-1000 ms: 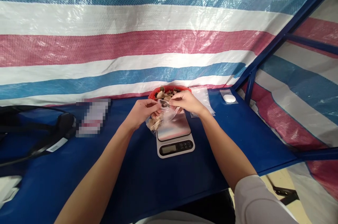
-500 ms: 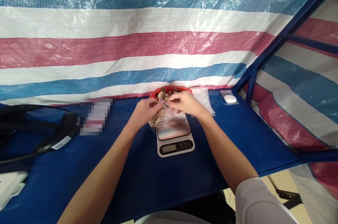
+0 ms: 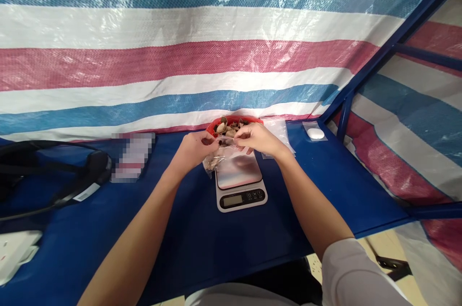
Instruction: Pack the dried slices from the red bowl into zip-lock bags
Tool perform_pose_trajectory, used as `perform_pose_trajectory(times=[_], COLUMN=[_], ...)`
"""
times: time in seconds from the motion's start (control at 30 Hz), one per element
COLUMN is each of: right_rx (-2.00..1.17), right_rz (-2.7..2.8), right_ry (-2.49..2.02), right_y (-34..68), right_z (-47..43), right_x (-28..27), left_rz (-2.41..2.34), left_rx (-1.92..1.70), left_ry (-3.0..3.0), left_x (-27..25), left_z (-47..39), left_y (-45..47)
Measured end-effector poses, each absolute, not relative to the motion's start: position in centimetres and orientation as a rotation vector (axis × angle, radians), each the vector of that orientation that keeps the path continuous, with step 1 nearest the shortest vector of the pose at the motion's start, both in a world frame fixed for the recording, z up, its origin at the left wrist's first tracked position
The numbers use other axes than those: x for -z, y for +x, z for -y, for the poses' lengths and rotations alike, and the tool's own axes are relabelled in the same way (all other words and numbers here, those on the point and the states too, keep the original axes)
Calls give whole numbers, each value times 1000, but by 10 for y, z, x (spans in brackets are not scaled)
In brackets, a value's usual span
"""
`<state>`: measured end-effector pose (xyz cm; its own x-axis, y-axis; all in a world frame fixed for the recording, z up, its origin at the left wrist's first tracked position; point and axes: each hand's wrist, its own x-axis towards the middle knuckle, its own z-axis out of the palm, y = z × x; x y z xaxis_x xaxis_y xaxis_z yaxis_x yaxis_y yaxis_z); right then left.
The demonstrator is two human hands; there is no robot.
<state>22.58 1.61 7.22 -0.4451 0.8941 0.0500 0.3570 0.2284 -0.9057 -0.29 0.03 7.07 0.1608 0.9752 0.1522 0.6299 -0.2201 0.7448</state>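
A clear plastic bag (image 3: pixel 213 160) with pale brownish pieces in its lower part hangs between my two hands. My left hand (image 3: pixel 194 150) pinches the left end of its top edge between thumb and fingers. At the right end, my right hand (image 3: pixel 258 138) grips the same edge with closed fingertips. Below and partly behind the bag stands a white kitchen scale (image 3: pixel 241 200) with a shiny square plate and a small display. Just beyond my hands is a red basket (image 3: pixel 211 128) of dried, curled brown and cream pieces (image 3: pixel 224 126), which I cannot name for certain.
Flat clear plastic bags (image 3: pixel 279 133) lie right of the basket. Farther right, a white oval object (image 3: pixel 315 133) rests on a small clear bag. Black headgear (image 3: pixel 84 171) and a white device (image 3: pixel 16 255) occupy the left side. A striped tarp (image 3: pixel 216 60) rises behind the blue table (image 3: pixel 325 190).
My hands have moved slightly apart, and the bag's top edge is now stretched wider between them. The scale and basket stay where they were, apart from a slight camera shift.
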Motion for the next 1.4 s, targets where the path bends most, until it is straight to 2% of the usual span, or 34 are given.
perform_pose_trajectory(times=[0.23,0.47,0.67,1.0,1.23,1.4], right_rx=[-1262,-1264,-1227,-823,-522,-519], right_rz=[1895,1938,1959,1963,2250,2294], right_ry=[-1131,-1072,-1049,-1050,-1333,-1380], right_y=[230,232,233,220,198,197], right_z=[-19,-23,-25,-14,-6,-11], right_x=[-72,-68,-66,-80,-83,-70], left_rz=[-1485,-1196,-1088,-1048,-1052,-1055], left_rx=[-831,-912,-784,-795,-848,-840], left_ry=[2003,1997,2037,2212,2263,2256], left_x=[-77,-70,-56,-46,-36,-35], left_z=[-4,-6,-8,-12,-14,-13], left_y=[-20,-23,-26,-18,-16,-16])
